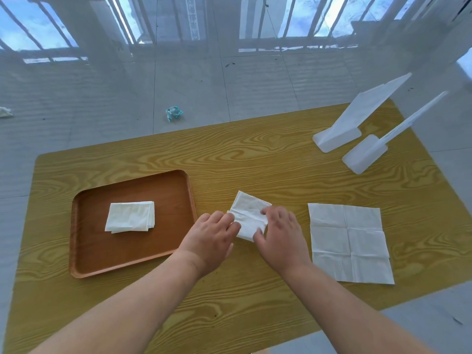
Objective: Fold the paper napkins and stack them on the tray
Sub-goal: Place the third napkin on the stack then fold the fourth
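Note:
A brown wooden tray (132,261) lies on the left of the yellow table, with folded white napkins (130,216) stacked in its middle. Just right of the tray a partly folded white napkin (249,211) lies on the table. My left hand (212,238) pinches its left edge and my right hand (281,233) presses its right and lower edge. Both hands cover the napkin's near part. Further right, an unfolded white napkin (348,242) with crease lines lies flat on the table.
Two white plastic stands (339,129) (365,155) lean at the table's far right corner. A crumpled blue-and-white wrapper (174,113) and a white scrap (5,112) lie on the tiled floor beyond the yellow wood-grain table (255,159).

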